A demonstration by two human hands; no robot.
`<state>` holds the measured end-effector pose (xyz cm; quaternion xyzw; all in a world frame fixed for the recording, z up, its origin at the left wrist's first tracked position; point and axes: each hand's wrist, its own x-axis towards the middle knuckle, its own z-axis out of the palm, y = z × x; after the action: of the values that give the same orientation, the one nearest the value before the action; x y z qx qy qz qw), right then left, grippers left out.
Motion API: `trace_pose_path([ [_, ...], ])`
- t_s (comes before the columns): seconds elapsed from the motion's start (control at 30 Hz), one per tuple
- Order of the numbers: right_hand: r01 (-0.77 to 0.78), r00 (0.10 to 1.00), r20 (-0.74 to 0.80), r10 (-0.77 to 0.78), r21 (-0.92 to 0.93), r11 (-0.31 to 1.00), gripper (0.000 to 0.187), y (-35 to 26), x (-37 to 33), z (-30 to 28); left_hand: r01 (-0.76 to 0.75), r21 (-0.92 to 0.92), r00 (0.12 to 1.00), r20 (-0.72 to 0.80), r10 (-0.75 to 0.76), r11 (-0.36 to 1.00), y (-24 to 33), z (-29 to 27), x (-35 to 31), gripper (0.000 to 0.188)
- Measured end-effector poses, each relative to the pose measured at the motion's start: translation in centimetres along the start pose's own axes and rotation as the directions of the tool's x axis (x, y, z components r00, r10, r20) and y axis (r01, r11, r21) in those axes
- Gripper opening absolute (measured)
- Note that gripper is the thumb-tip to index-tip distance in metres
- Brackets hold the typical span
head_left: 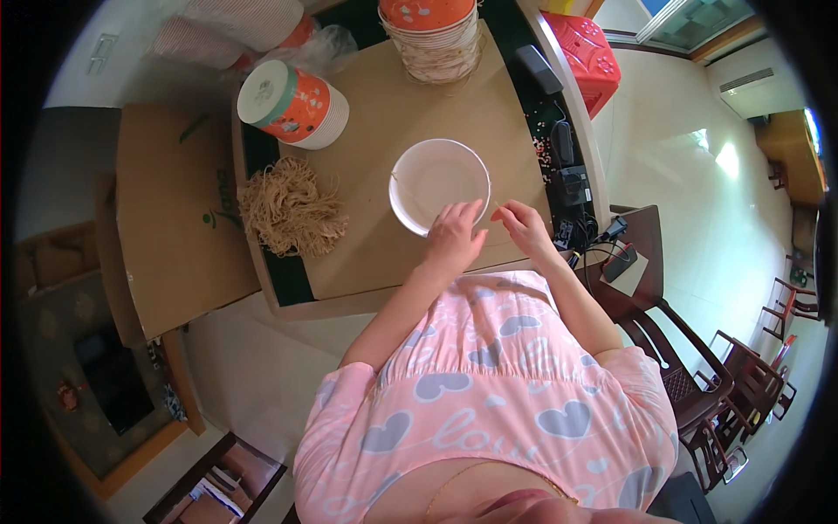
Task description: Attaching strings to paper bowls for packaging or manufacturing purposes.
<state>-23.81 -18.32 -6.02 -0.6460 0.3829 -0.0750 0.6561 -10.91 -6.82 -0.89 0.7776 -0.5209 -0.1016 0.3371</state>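
Observation:
A white paper bucket (428,166) stands on the cardboard sheet, its round mouth facing up. A thin strand of twine (395,177) shows at its left rim and runs faintly down inside. My left hand (453,234) grips the near right rim, fingers over the inner side and thumb outside. Just right of the bucket, my right hand (522,229) is closed in a pinch; a thin twine end seems to stick out at its fingertips. A tangled heap of tan twine (292,210) lies to the left.
Stacked orange-and-white paper buckets (319,109) lie tipped at the back left; another stack (432,44) with twine around it stands at the back. Black power adapters (572,183) and cables line the right edge. A cardboard box (179,218) is at left, a dark chair (642,262) at right.

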Motion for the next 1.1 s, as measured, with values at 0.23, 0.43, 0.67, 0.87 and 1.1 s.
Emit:
trace_pose_path([
  [0.23,0.138,0.981,0.138,-0.136,-0.005,0.990,0.024,-3.8,1.0,1.2,0.304,-0.208,0.941,0.220,-0.259,0.930,-2.2,-2.1,1.0,0.028],
  [0.43,0.157,0.962,0.204,-0.180,0.125,0.980,0.022,-5.4,1.9,2.9,0.374,-0.359,0.920,0.261,-0.293,0.855,-3.1,-3.9,1.0,0.035],
  [0.67,0.228,0.942,0.250,-0.223,0.010,0.974,0.018,-5.8,2.0,2.7,0.363,-0.379,0.924,0.263,-0.276,0.851,-2.5,-4.7,1.1,0.033],
  [0.87,0.221,0.951,0.229,-0.209,-0.026,0.975,0.019,-6.3,1.9,2.6,0.329,-0.392,0.937,0.251,-0.244,0.859,-2.8,-4.3,1.2,0.032],
  [1.1,0.204,0.953,0.238,-0.187,-0.048,0.978,0.019,-5.3,2.4,2.6,0.339,-0.395,0.931,0.273,-0.243,0.854,-2.1,-4.4,1.4,0.030],
])
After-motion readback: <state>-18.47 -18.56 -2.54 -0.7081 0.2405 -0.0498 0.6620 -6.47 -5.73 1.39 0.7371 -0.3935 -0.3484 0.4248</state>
